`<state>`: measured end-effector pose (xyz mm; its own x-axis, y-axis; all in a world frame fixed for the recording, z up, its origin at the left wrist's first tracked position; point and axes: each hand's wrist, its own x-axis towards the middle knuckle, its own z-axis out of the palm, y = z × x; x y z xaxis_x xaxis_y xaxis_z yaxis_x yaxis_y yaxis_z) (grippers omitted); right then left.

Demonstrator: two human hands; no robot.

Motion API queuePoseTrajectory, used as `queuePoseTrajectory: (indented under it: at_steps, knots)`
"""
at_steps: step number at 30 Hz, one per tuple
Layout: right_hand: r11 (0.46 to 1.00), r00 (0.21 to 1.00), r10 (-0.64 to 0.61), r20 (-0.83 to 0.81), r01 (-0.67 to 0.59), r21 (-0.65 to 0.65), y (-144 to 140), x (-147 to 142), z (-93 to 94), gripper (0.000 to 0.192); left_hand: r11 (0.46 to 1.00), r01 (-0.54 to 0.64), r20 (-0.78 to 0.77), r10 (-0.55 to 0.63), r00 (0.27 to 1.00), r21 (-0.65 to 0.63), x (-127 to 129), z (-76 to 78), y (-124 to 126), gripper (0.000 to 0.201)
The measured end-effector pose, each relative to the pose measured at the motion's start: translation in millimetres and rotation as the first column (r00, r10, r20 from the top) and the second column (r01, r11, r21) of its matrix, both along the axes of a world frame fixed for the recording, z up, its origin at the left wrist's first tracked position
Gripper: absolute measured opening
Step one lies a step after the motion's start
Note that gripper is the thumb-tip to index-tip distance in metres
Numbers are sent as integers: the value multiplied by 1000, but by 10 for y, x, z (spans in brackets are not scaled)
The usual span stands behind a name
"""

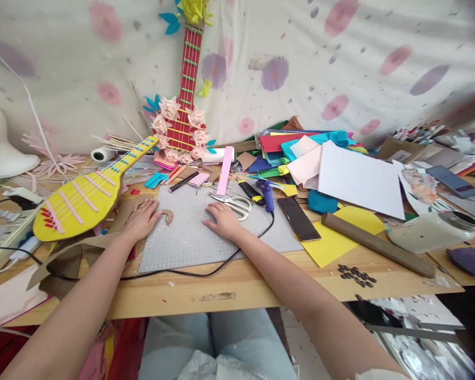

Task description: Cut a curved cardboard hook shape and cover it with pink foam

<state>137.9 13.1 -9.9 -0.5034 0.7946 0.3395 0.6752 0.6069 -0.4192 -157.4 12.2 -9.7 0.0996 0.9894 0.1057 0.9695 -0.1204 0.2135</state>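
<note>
— What crowds the desk point(237, 285) around the grey cutting mat point(198, 237)?

— A yellow cardboard guitar point(83, 198) at the left, scissors point(233, 203) and a blue glue gun point(267, 192) at the mat's far edge, a dark phone point(298, 219) to the right. The gun's black cord point(206, 269) loops over the mat's near edge.

— And the small brown cardboard hook point(167, 215)?

— It lies flat on the mat, between the hands, its long axis roughly left-right, the curl turning down at the right end.

— How does it sit to the fingers?

— Just beside the left hand point(142, 219), at its fingertips, perhaps touching; that hand lies open and flat, half on the mat. The right hand point(224, 220) rests palm-down, fingers spread, holding nothing, close to the scissors and apart from the hook.
</note>
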Motion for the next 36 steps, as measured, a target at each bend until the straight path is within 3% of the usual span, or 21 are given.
queuePoseTrajectory:
  at_steps: [3,5,7,9,11,13,15,18,22,24,26,28,29,30,31,33,34,36]
  knots:
    - [985,979,-172,-112,167,-52,108,13,87,26,996,13,-33,-10,999,94,140,73,49,52]
    - [944,934,-327,-146,315,-98,259,28,171,24,989,71,-14,-70,997,132,304,136,69,44]
    - [884,876,-461,-142,439,-163,451,41,254,32,982,155,3,-156,988,111,466,177,67,42]
    - [816,823,-556,-122,511,-269,645,44,312,46,984,170,-11,-169,985,60,597,172,39,51]
    - [765,796,-596,-110,521,-378,802,36,330,51,993,114,-15,-114,993,15,693,124,-11,62]
    - [719,765,-632,-122,520,-461,906,20,313,52,999,46,-11,-46,999,4,767,59,-67,60]
    - [693,738,-658,-149,517,-502,957,0,281,51,997,81,10,-81,997,-14,840,13,-113,59]
    - [714,726,-651,-221,487,-503,956,-27,260,42,969,249,69,-248,966,-4,1003,11,-137,59]
    - [804,746,-554,-369,365,-469,821,-20,294,24,880,475,290,-458,840,12,1341,93,-90,55]
    - [854,743,-466,-481,236,-464,708,11,289,19,866,500,509,-428,747,-6,1496,129,-52,42]
    - [860,715,-413,-564,104,-499,586,50,242,18,917,396,752,-226,620,-51,1583,139,-17,37]
    - [842,690,-402,-603,19,-539,473,82,153,19,985,169,882,-40,470,-46,1579,123,3,39]
    - [835,688,-399,-606,0,-550,424,94,102,20,999,38,903,3,430,-21,1548,109,4,39]
    - [836,695,-392,-602,-4,-549,379,103,52,20,996,-88,898,22,440,19,1503,94,0,39]
    - [844,716,-377,-587,4,-537,339,110,10,20,987,-142,852,14,523,71,1451,79,-11,37]
    - [875,780,-347,-521,69,-479,271,119,-38,21,982,-83,637,-43,770,167,1351,60,-46,36]
    - [890,810,-339,-478,112,-442,242,121,-41,21,982,-52,533,-55,844,183,1312,58,-65,36]
    - [912,861,-331,-387,186,-366,190,121,-12,23,987,-42,405,-26,914,158,1265,65,-94,25]
